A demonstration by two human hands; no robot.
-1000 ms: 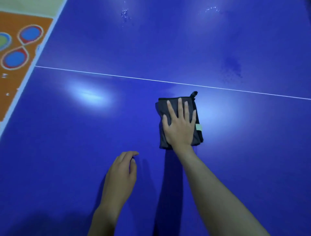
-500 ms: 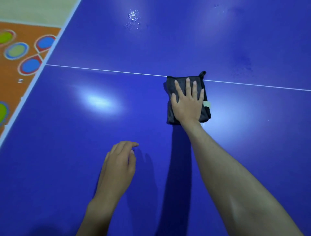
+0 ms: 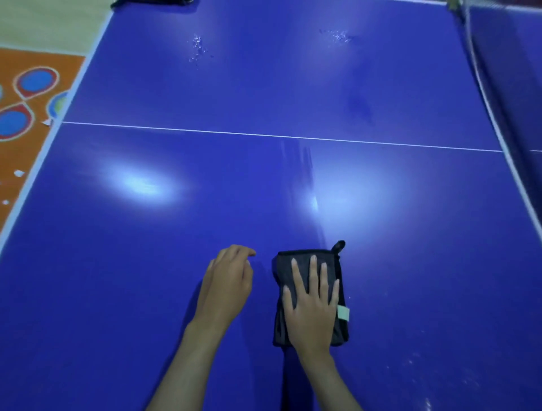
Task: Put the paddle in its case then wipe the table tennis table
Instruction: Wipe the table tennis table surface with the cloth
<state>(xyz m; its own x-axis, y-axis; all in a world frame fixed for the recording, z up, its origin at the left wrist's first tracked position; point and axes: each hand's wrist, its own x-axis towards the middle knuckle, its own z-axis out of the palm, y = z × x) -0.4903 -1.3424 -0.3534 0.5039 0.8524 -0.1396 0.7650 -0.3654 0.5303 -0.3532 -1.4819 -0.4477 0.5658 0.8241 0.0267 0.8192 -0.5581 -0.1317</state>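
Head view looks down on a blue table tennis table with a thin white line crossing it from left to right. The right hand lies flat on a folded dark cloth, fingers straight and slightly spread, palm pressing the cloth onto the tabletop on the near side of the line. A small loop sticks out at the cloth's far right corner, and a pale tag shows at its right edge beside the little finger. The left hand rests on the bare tabletop just left of the cloth, apart from it, fingers loosely curled and holding nothing. Water droplets glisten on the far half of the table, with a second patch further right. A dark object lies at the far edge, cut off by the frame; whether it is the paddle case cannot be told. The net runs along the right side. An orange floor mat with blue circles shows at the left.
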